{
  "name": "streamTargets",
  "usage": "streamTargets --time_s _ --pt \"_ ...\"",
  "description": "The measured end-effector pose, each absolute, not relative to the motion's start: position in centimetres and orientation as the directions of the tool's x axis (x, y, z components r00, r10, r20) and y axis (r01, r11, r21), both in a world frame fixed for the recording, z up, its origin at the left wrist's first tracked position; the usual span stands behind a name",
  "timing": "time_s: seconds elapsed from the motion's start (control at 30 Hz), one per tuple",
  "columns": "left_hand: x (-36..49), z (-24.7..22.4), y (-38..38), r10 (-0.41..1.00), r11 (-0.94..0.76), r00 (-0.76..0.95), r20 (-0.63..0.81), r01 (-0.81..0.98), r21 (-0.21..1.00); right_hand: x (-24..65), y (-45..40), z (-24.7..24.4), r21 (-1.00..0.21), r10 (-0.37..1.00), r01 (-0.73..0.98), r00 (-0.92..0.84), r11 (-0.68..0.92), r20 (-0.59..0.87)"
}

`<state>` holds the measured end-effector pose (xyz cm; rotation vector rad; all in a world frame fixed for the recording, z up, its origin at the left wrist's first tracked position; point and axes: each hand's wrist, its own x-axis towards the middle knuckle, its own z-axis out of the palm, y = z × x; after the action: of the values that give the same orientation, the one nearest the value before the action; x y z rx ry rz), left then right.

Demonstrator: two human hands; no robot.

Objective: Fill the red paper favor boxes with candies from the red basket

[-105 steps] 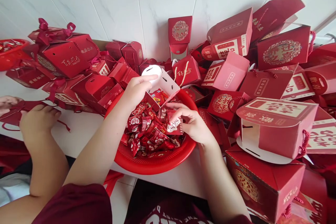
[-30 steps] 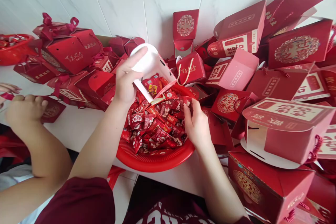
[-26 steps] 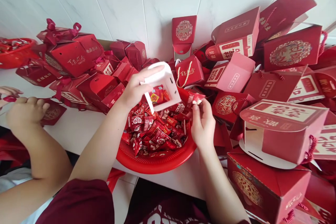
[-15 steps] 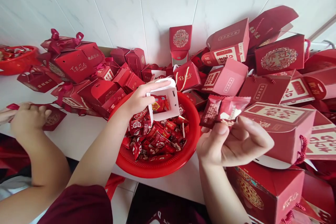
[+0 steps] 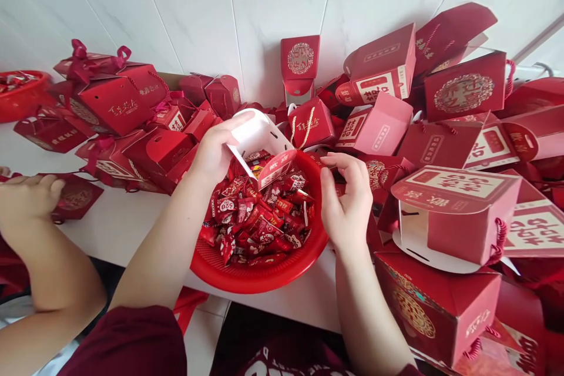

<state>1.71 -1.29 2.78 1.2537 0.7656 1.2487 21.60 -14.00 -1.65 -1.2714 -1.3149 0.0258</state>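
My left hand (image 5: 214, 150) grips an open gift box (image 5: 271, 135) by its white inner flap. The box tilts over a red plastic basket (image 5: 268, 285), its red flap facing me, and some wrapped pieces show inside its mouth. Red-wrapped candies (image 5: 259, 223) fill much of the basket below. At the basket's right rim, my right hand (image 5: 348, 202) has its fingers apart and curved, with nothing visible in them.
Red gift boxes are heaped on the right, one with an open side (image 5: 458, 217). Closed boxes with ribbons (image 5: 118, 100) stand on the left, near another red basket (image 5: 22, 94). Another person's hand (image 5: 30, 197) rests by a box (image 5: 77, 197). A tiled wall (image 5: 189, 12) stands behind.
My right hand has moved left to the basket rim, and the two candy packets it held are gone from its fingers. The gift box has tipped, its red flap turning toward me.
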Motion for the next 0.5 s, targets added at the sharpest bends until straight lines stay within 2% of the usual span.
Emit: streamTargets --time_s 0.2,0.3,0.37,0.43,0.5 --pt "1.1 2.4 -0.8 0.971 -0.100 0.159 0.179 -0.412 0.906 23.0 -14.2 -2.0 -0.776 0.798 0.550 0.293 0.309 0.526" --pt "0.7 2.3 -0.4 0.967 -0.093 0.170 0.189 -0.455 0.886 23.0 -15.1 -1.3 -0.776 0.918 0.574 0.102 0.261 0.384" --pt "0.7 2.3 -0.3 0.969 -0.092 0.160 0.186 -0.467 0.879 22.7 -15.7 -0.9 -0.702 0.973 0.678 -0.092 0.216 0.210" --pt "0.9 2.2 -0.2 0.982 -0.091 0.112 0.151 -0.419 0.903 22.2 -16.0 -0.9 -0.524 0.976 0.832 -0.219 0.182 -0.009" --pt "1.1 2.0 0.0 0.992 -0.095 0.049 0.116 -0.310 0.946 21.3 -16.0 -1.4 -0.327 0.951 0.927 -0.250 0.182 -0.181"
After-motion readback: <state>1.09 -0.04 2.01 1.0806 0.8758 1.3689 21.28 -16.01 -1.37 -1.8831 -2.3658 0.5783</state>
